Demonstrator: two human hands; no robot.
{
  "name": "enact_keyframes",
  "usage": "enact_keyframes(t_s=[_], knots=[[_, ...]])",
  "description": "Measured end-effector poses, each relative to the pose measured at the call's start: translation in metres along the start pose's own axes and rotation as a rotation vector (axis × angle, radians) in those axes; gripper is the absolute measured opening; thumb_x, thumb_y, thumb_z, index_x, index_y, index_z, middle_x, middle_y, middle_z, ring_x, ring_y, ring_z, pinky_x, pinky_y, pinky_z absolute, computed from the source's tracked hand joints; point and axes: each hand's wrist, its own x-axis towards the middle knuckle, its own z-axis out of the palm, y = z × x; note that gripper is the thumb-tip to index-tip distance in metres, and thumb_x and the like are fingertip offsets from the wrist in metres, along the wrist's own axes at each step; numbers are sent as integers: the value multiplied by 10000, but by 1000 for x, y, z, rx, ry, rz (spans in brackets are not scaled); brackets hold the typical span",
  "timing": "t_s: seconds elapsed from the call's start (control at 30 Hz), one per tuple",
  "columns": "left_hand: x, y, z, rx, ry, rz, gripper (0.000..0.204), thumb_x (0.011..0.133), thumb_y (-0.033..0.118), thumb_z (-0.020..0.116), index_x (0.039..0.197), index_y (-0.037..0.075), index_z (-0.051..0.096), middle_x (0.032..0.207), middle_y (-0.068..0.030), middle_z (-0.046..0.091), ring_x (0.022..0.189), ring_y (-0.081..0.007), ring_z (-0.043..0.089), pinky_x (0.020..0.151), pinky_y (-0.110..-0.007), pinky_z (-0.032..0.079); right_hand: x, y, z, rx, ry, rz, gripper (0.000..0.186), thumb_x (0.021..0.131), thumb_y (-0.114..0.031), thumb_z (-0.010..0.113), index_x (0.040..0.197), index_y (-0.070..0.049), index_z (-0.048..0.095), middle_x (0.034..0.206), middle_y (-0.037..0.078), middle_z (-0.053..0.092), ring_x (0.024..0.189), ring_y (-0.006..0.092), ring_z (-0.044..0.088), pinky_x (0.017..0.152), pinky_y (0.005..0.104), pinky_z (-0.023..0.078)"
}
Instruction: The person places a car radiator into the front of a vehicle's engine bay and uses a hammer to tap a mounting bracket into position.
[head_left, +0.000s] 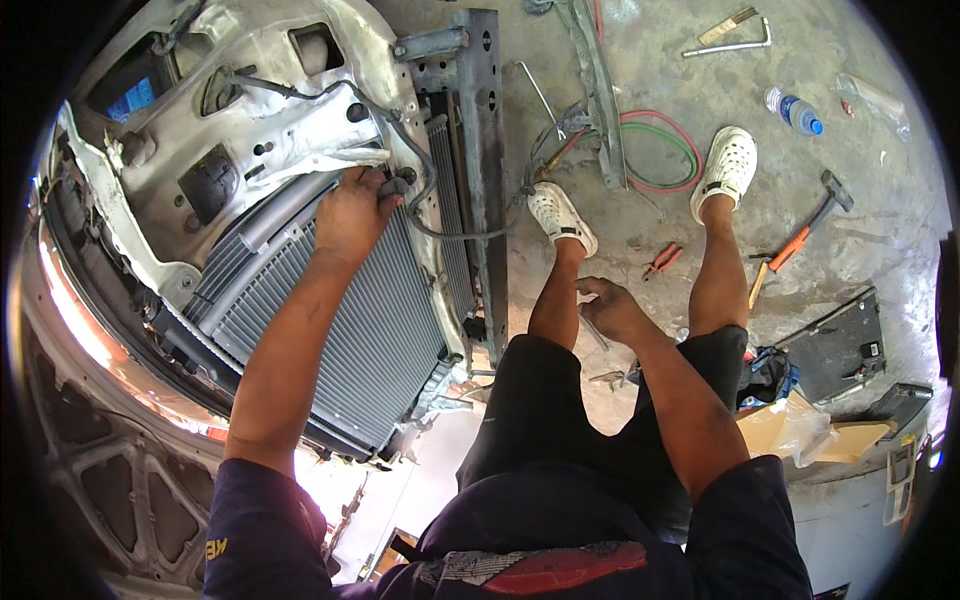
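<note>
My left hand [350, 215] is closed at the edge of the pale, bare metal front panel [285, 120] of a vehicle. A dark stub [393, 187] shows beside its thumb; what the fingers hold is mostly hidden. Under my left forearm lies a finned grey radiator or condenser [375, 330], and a black wiring cable [425, 185] loops past the hand. My right hand [615, 312] hovers in front of my legs, fingers loosely bent and apart. Just below it is a thin grey metal rod [594, 334], which I cannot tell is touching the hand.
A dark metal beam [485, 180] stands between the vehicle and my feet. On the concrete lie red-handled pliers [663, 260], a hammer [815, 220], red and green hoses [690, 160], an L-shaped wrench [735, 46], a brush [728, 26] and a water bottle [795, 110]. Cardboard [855, 440] sits at right.
</note>
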Motion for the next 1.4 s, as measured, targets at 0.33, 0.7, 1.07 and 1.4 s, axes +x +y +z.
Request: enact_keyframes(t_s=[0.33, 0.7, 1.07, 1.4], knots=[[1, -7, 6, -10, 48, 11, 399, 916, 394, 823, 1161, 92, 732, 1223, -135, 712, 985, -383, 758, 844, -515, 620, 12, -32, 12, 228, -115, -130, 456, 990, -166, 733, 1426, -56, 656, 1269, 158, 735, 1086, 248, 729, 965, 377, 574], [-6, -1, 13, -108, 139, -51, 394, 884, 352, 855, 1159, 95, 736, 1214, -118, 711, 976, -371, 763, 836, -498, 629, 155, -216, 80, 148, 258, -326, 875, 923, -490, 814, 1546, 38, 499, 1383, 314, 671, 1304, 446, 654, 1095, 451, 530], [-10, 2, 16, -198, 178, -133, 421, 853, 365, 887, 1136, 79, 761, 1134, -157, 746, 1011, -376, 748, 843, -483, 611, 192, -207, 103, 458, 237, -438, 676, 960, -273, 842, 1458, 81, 555, 1220, 211, 757, 1064, 226, 699, 968, 357, 546], [-9, 4, 21, -156, 146, -183, 484, 850, 401, 889, 1175, 70, 753, 1090, -197, 754, 1014, -403, 733, 874, -497, 593, 164, -224, 87, 304, 267, -349, 849, 937, -438, 793, 1493, 131, 498, 1141, 378, 726, 1135, 494, 724, 1000, 478, 577]])
